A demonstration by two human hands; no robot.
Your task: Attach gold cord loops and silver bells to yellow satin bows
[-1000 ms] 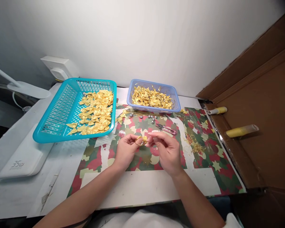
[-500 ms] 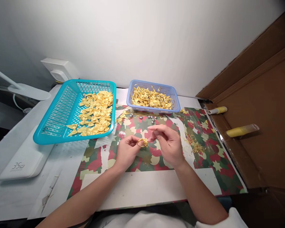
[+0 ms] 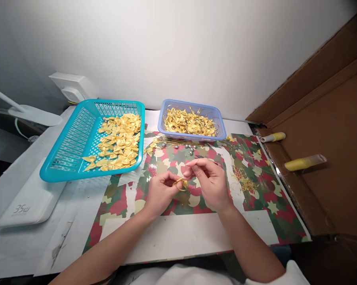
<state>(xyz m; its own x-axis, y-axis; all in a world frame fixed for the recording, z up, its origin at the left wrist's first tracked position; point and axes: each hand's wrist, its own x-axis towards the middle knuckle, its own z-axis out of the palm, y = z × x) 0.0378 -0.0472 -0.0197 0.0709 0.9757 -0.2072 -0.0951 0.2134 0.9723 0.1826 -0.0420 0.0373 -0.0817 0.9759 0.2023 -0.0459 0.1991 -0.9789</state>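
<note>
Both hands meet low over the patterned mat (image 3: 255, 206) on the surface. Left hand (image 3: 160, 192) pinches a small gold bow with a cord loop (image 3: 181, 184) between thumb and fingers. Right hand (image 3: 210, 182) has fingertips closed at the bow's top; what it grips is too fine to tell. Turquoise basket (image 3: 74, 146) of plain gold bows far left; lilac basket (image 3: 220, 122) of bows behind. Small silver bells (image 3: 191, 148) lie between

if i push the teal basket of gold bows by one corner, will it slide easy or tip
The teal basket is wide, shallow and lattice-walled, so it probably slides rather than tips. Its gold bows look like thin ribbon, likely very light. They lie piled toward one side, so it may swivel when pushed.
</note>
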